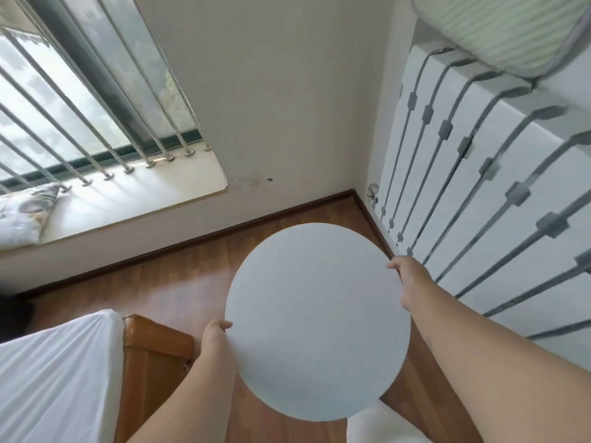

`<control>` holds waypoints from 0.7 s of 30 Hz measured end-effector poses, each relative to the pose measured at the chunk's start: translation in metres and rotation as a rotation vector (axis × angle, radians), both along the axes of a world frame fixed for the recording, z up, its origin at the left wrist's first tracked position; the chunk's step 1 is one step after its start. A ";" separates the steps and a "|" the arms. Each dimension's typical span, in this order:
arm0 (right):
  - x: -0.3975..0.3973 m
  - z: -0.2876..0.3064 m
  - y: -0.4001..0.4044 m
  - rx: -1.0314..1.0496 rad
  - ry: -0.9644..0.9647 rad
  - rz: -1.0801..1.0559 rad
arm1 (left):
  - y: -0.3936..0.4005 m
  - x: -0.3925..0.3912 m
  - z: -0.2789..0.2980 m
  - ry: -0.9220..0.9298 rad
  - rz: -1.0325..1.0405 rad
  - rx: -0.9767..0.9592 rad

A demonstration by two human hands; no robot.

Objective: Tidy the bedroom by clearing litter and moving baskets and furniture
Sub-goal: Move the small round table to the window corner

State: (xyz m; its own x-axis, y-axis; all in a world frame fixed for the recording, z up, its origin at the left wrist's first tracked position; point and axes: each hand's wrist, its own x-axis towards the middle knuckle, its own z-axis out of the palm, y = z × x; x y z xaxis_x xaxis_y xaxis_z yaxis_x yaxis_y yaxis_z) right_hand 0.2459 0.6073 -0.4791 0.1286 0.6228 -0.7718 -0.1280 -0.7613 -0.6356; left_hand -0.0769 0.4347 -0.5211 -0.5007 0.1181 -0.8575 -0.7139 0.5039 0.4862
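A round pale blue-white table top (316,321) fills the lower middle of the head view, seen from above over the wooden floor. My left hand (217,338) grips its left rim, thumb on top. On the right rim, my right hand (411,279) holds it with the fingers curled under the edge. What lies beneath the round top is hidden.
A bed with a white sheet (57,378) and a brown wooden frame (153,356) stands at the lower left. A white radiator cover with grey bars (499,187) lines the right wall. The window sill (134,193) with a patterned cushion (22,215) runs along the left wall.
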 end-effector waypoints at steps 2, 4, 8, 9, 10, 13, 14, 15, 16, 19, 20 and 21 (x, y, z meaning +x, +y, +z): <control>-0.010 0.002 0.039 -0.003 -0.015 0.029 | 0.035 -0.005 0.009 0.014 -0.014 0.006; -0.019 0.009 0.080 0.007 -0.014 0.055 | 0.070 -0.008 0.020 0.023 -0.004 0.021; -0.032 0.017 0.142 0.024 -0.017 0.078 | 0.125 -0.014 0.032 0.035 0.029 0.091; -0.035 0.016 0.157 0.032 -0.007 0.084 | 0.139 -0.018 0.033 0.034 0.032 0.101; -0.038 0.014 0.169 0.031 -0.004 0.087 | 0.151 -0.021 0.034 0.027 0.033 0.111; -0.049 0.011 0.203 0.016 -0.013 0.076 | 0.193 -0.037 0.032 0.004 0.017 0.119; -0.053 0.009 0.215 0.007 -0.012 0.058 | 0.211 -0.043 0.031 0.004 0.006 0.121; -0.057 0.007 0.224 0.004 -0.015 0.040 | 0.226 -0.050 0.030 0.007 0.002 0.126; -0.062 0.004 0.233 0.003 -0.013 0.019 | 0.242 -0.057 0.028 0.011 -0.012 0.126; -0.079 -0.006 0.269 -0.005 -0.019 -0.052 | 0.295 -0.081 0.019 -0.005 -0.068 0.118; -0.081 -0.007 0.275 -0.015 -0.026 -0.066 | 0.306 -0.084 0.019 -0.013 -0.064 0.117; -0.088 -0.009 0.286 -0.029 -0.032 -0.083 | 0.323 -0.092 0.018 -0.026 -0.106 0.112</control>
